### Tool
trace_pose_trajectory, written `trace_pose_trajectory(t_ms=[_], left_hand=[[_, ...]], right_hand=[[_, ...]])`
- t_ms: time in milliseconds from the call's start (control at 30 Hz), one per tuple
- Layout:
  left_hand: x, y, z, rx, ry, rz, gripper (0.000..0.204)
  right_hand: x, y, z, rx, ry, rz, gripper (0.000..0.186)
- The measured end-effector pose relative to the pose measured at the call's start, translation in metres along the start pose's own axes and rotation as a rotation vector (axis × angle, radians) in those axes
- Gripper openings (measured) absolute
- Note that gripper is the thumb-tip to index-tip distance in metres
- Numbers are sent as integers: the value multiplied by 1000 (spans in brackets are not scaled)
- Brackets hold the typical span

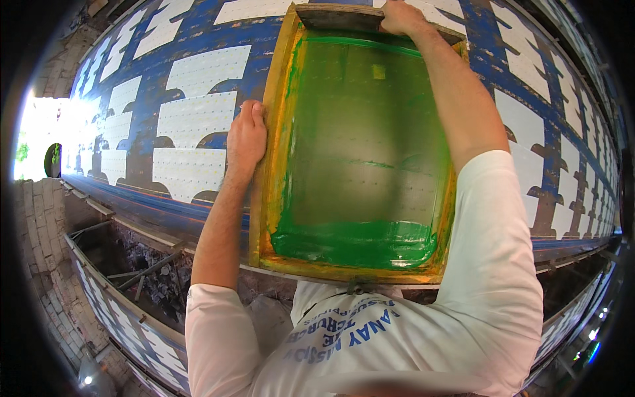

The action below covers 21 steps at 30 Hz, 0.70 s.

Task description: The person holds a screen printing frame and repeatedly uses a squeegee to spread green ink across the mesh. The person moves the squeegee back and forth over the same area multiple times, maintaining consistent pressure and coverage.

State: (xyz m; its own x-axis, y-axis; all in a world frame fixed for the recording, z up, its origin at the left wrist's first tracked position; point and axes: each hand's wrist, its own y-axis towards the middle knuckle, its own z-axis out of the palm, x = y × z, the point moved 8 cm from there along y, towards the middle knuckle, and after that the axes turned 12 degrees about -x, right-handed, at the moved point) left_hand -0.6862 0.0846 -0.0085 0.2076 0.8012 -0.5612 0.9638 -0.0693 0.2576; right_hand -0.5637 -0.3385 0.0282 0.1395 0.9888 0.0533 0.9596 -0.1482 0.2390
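Observation:
A screen-printing frame (260,225) with yellow-stained edges lies in front of me, its mesh (357,132) coated with translucent green and a thicker band of green ink (350,241) along the near end. My right hand (401,20) is closed on a dark squeegee board (334,18) at the frame's far end. My left hand (246,132) has its fingers curled at the left edge of the frame, gripping it. The frame's near edge is close against my white shirt.
Under the frame runs a long blue table (218,225) with rows of white cut pieces (198,112) on both sides. Lower left are metal supports (152,264), a brick floor (36,258) and another row of pieces below. A bright opening shows at far left.

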Motion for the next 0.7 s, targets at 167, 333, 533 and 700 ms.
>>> trace_pose_trajectory(t_ms=[167, 333, 533, 700], left_hand=[[0, 0, -2, -14, 25, 32, 41], [1, 2, 2, -12, -11, 79, 40], [7, 7, 8, 7, -8, 83, 42], [11, 9, 14, 40, 11, 83, 46]], right_hand=[[9, -33, -7, 22, 5, 21, 28], [42, -124, -27, 194, 6, 47, 29], [104, -285, -59, 216, 40, 31, 27], [168, -428, -95, 155, 89, 49, 22]])
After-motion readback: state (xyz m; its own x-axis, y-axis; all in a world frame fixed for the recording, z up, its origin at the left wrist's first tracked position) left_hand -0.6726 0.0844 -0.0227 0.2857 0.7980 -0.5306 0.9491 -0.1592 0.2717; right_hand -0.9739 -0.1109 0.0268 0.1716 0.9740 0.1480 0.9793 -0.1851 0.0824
